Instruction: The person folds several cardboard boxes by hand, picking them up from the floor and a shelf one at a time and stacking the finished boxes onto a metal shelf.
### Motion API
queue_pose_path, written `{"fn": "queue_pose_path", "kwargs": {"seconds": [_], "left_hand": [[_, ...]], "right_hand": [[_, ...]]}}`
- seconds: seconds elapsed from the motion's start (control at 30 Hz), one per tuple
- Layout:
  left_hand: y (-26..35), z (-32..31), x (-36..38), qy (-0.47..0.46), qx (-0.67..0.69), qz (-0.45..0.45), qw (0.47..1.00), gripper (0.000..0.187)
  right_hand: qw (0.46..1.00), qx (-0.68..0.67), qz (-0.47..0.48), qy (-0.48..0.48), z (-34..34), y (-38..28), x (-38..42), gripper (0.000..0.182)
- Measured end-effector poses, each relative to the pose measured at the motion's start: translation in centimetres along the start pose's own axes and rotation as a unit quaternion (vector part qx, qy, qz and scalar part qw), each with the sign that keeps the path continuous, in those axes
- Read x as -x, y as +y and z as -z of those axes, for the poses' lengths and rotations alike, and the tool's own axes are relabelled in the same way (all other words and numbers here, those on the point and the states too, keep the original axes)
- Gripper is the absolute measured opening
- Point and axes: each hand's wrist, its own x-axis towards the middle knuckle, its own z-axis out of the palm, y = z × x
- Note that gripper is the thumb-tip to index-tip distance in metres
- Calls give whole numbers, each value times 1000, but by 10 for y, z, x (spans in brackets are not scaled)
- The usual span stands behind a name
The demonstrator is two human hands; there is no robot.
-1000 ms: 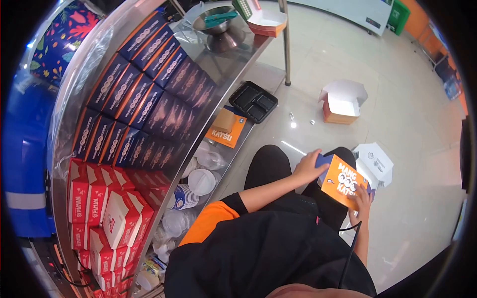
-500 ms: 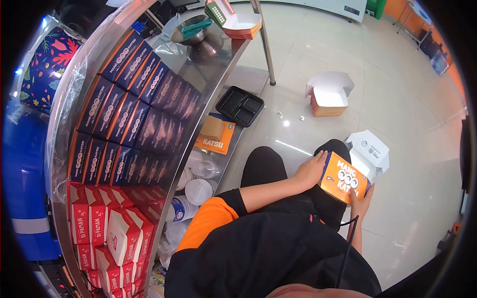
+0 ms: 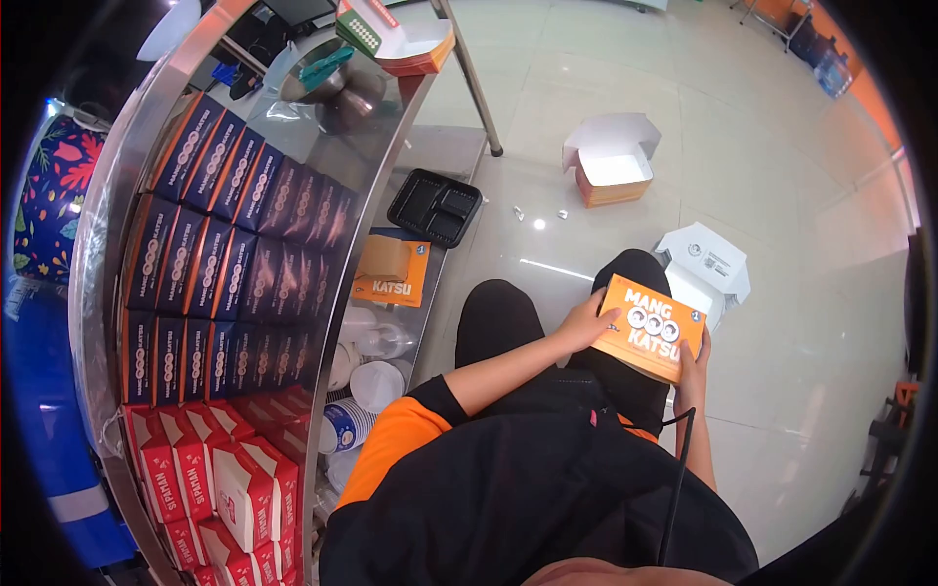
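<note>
Above my right knee, an orange cardboard food box (image 3: pixel 645 344) printed "Mang Katsu" is held between both hands, its lid facing up. My left hand (image 3: pixel 589 320) grips its left edge, with the thumb on top. On the opposite side, my right hand (image 3: pixel 696 363) clasps the right edge; some of its fingers are hidden behind the box. Just beyond lies an open white box (image 3: pixel 705 266) on the floor, its lid folded back. Farther off stands another open box (image 3: pixel 614 188) with orange sides and a white inside.
At left, a metal table (image 3: pixel 386 186) bears stacked dark blue boxes (image 3: pixel 186 254) and red-and-white boxes (image 3: pixel 244 488). Its lower shelf holds a black compartment tray (image 3: pixel 435 207), an orange flattened box (image 3: pixel 396 273) and cups (image 3: pixel 347 427). Small white scraps (image 3: pixel 519 212) lie on the floor.
The box in my hands has tilted so that its lid faces me more fully, and its dark side no longer shows. The whole view has shifted slightly.
</note>
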Motion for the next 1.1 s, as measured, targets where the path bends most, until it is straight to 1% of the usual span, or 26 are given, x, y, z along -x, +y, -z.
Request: {"fn": "queue_pose_path", "kwargs": {"seconds": [0.03, 0.07, 0.17, 0.2, 0.23, 0.3, 0.33, 0.4, 0.43, 0.47, 0.57, 0.67, 0.7, 0.77, 0.87, 0.9, 0.93, 0.97, 1.07, 1.1], "left_hand": [[1, 0, 0, 32, -5, -21, 999, 71], [3, -1, -1, 64, 40, -19, 997, 64], [29, 22, -1, 19, 101, -5, 995, 68], [37, 28, -2, 40, 106, 0, 994, 64], [49, 34, 3, 74, 57, -15, 996, 62], [74, 46, 14, 141, -44, -43, 988, 57], [82, 50, 18, 179, -61, -52, 981, 52], [85, 57, 21, 176, -48, -39, 982, 53], [88, 62, 22, 177, -42, -34, 983, 53], [92, 67, 24, 162, -93, -19, 982, 45], [76, 68, 21, 119, 116, 0, 986, 40], [75, 75, 20, 115, 230, -107, 960, 37], [75, 75, 21, 122, 225, -111, 960, 36], [76, 76, 24, 137, 213, -119, 960, 35], [84, 79, 28, 196, 164, -132, 958, 38], [84, 82, 29, 202, 142, -119, 962, 41], [83, 84, 31, 207, 121, -107, 965, 44], [83, 88, 32, 212, 99, -94, 968, 46], [106, 106, 39, 184, 49, -152, 970, 53], [103, 109, 36, 168, 99, -162, 967, 54]], "right_hand": [[1000, 1, 31, 1, -5, -3, 1, 59], [998, 2, 61, 2, -9, -5, 2, 59], [990, -17, 140, -4, -26, -12, 10, 60], [986, -15, 169, -3, -30, -12, 10, 60], [980, -13, 197, -1, -34, -11, 9, 60], [974, -17, 225, -3, -43, -9, 9, 61], [970, -13, 242, 0, -48, -11, 9, 61], [956, 23, 292, 24, -57, -15, 7, 61], [957, 10, 290, 6, -60, -19, 7, 61], [958, -1, 288, -12, -63, -25, 8, 60], [959, -22, 278, -54, -70, -40, 13, 59], [963, -37, 256, -72, -78, -62, 19, 59], [966, -42, 245, -74, -79, -65, 21, 59], [957, -28, 280, -75, -83, -61, 21, 60], [940, 26, 332, -68, -85, -52, 19, 60], [935, 49, 347, -63, -86, -50, 20, 60], [930, 50, 361, -51, -89, -51, 24, 60], [929, 44, 364, -59, -89, -52, 25, 61], [921, 41, 378, -79, -89, -54, 27, 63], [919, 49, 383, -82, -91, -53, 26, 63]]}}
